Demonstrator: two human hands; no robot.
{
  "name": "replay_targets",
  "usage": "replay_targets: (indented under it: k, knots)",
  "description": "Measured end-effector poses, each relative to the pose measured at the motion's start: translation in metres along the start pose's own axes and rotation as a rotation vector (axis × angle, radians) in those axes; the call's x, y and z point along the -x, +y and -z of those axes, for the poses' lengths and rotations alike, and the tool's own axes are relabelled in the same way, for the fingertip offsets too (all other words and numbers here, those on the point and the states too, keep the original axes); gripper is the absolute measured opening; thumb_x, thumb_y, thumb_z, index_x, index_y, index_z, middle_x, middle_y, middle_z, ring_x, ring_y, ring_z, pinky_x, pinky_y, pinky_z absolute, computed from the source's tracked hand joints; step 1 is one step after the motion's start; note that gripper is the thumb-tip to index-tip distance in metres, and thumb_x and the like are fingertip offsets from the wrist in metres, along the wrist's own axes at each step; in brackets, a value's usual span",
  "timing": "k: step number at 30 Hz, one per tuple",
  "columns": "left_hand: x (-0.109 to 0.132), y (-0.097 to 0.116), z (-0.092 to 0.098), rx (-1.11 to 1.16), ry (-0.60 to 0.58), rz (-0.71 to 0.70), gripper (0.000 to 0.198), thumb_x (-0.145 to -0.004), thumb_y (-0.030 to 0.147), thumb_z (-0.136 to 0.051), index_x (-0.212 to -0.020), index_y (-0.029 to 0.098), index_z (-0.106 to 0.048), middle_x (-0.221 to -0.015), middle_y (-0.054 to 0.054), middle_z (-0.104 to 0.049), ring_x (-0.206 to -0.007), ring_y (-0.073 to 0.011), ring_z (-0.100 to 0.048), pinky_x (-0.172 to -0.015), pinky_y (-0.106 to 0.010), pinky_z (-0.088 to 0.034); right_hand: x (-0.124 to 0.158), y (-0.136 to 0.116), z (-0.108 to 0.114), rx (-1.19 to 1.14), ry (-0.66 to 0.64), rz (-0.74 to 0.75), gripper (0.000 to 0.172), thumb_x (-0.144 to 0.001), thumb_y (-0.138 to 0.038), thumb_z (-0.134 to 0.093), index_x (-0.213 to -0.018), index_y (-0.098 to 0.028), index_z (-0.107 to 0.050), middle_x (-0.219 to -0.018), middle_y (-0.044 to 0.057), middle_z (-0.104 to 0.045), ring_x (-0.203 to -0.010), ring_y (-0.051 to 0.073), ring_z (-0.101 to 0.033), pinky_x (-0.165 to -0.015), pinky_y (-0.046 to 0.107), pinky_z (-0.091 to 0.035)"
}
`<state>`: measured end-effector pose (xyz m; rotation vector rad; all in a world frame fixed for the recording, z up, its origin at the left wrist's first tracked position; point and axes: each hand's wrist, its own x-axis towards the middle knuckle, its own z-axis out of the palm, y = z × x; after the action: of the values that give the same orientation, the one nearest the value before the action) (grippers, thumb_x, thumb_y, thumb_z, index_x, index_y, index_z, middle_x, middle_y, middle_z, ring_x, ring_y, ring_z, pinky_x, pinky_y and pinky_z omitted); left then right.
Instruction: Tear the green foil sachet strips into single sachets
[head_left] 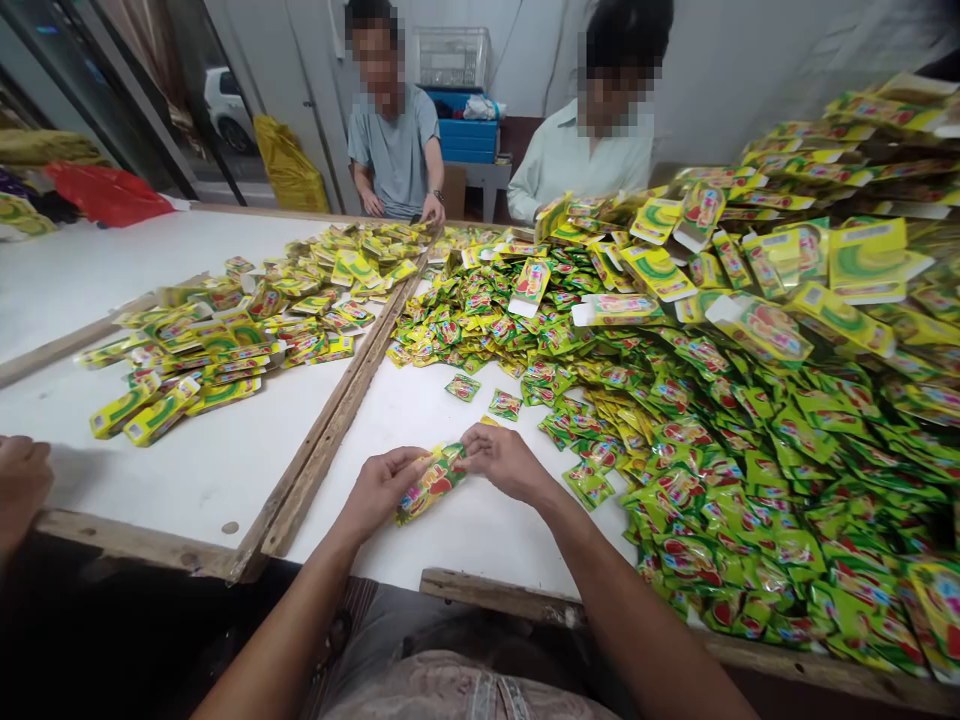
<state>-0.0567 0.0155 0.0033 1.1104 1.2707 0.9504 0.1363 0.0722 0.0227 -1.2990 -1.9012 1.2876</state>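
A small printed carton (433, 487), yellow and green with red fruit pictures, is held tilted just above the white tabletop. My left hand (384, 490) is closed around its left side, thumb on top. The fingers of my right hand (501, 462) are pinched at the carton's upper right end; whether a packet is also between them is hidden. Just beyond my hands lie a few loose green sachets, one sachet (505, 404) close to my right hand. To the right spreads a large heap of green and yellow sachets (705, 490).
Open and flattened cartons (765, 330) are piled at the back right. Left of a wooden divider (337, 420) lies a heap of filled-looking cartons (225, 345). Two people (397, 140) work across the table. Another person's hand (22, 490) is at the left edge.
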Motion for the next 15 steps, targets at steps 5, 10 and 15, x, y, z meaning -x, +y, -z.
replay_targets:
  k: [5, 10, 15]
  knots:
    - [-0.001, 0.003, -0.008, 0.112, -0.012, 0.024, 0.04, -0.067, 0.045, -0.07, -0.091, 0.013, -0.068, -0.081, -0.006, -0.071, -0.07, -0.0182, -0.063, -0.063, -0.026, -0.048, 0.01, 0.001, -0.011, -0.03, 0.101, 0.04, 0.008, -0.069, -0.017, -0.056, -0.07, -0.019, -0.064, -0.063, -0.002, -0.063, -0.06, 0.013, -0.057, -0.06, 0.024, -0.042]
    - [-0.001, -0.001, -0.009, 0.154, 0.004, 0.029, 0.04, -0.067, 0.045, -0.07, -0.091, 0.013, -0.068, -0.081, -0.006, -0.071, -0.071, -0.019, -0.063, -0.065, -0.028, -0.049, 0.019, -0.005, -0.021, -0.16, 0.065, 0.03, 0.014, -0.078, -0.026, -0.053, -0.084, -0.02, -0.063, -0.077, 0.001, -0.068, -0.072, 0.015, -0.062, -0.067, 0.027, -0.047]
    - [-0.002, -0.003, -0.015, 0.197, 0.061, 0.032, 0.041, -0.062, 0.045, -0.073, -0.087, 0.013, -0.067, -0.075, -0.005, -0.07, -0.064, -0.017, -0.061, -0.06, -0.026, -0.047, 0.014, -0.009, -0.026, -0.178, 0.017, -0.018, 0.023, -0.066, -0.023, -0.064, -0.084, -0.021, -0.05, -0.064, -0.005, -0.06, -0.057, 0.011, -0.056, -0.054, 0.023, -0.043]
